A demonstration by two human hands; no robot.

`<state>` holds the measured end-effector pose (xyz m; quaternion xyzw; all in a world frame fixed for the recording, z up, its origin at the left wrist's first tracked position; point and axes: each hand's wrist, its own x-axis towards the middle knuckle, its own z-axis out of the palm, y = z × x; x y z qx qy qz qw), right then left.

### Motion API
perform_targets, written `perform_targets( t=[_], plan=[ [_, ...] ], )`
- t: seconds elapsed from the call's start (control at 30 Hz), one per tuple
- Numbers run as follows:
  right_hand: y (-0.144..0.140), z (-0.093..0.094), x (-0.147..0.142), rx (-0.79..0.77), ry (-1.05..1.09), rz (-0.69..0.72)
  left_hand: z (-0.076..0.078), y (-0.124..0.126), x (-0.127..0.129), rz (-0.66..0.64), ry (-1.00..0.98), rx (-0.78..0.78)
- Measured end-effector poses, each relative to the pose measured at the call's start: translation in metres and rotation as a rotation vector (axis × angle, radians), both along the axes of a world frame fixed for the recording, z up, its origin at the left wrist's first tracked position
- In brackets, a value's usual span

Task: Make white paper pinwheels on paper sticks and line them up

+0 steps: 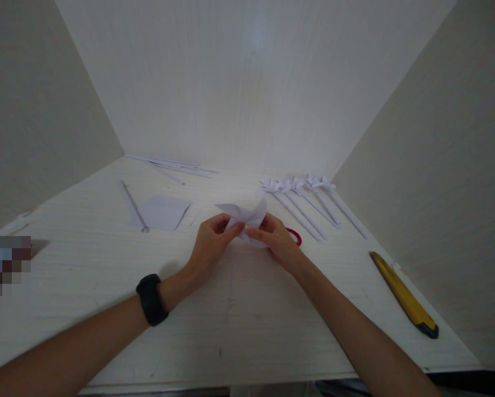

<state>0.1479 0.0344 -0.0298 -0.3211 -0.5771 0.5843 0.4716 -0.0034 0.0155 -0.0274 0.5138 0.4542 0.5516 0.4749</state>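
item: folded white paper piece (247,218), centre of frame, raised just above the desk (239,309). we pinch it with both hands: left hand (208,245) grasps its lower left edge, right hand (274,240) its lower right. step, as we judge it: shaping the folds into a pinwheel head like the finished paper pinwheels (309,201) lying right of centre. the next move likely calls for a firm crease at the middle without tearing. orientation: long axis roughly left to right, one pointed flap up-right. also listed: yellow utility knife (404,295), lower right; flat paper sheet (162,212), left of centre.
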Motion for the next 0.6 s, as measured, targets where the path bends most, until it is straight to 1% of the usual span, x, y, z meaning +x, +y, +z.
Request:
perform_targets(
  t=[0.2,0.37,0.6],
  plan=[
    [-0.0018,0.0016,0.0007,-0.05,-0.019,-0.009,-0.0031,0.0018,-0.0012,0.012,0.041,0.025],
    [-0.0017,0.0006,0.001,-0.09,0.005,-0.049,-0.001,0.0005,0.0009,-0.011,0.023,0.022],
    [-0.0007,0.0022,0.0015,-0.061,0.03,-0.02,-0.0007,-0.0002,0.0015,-0.017,-0.015,0.002]
  ],
)
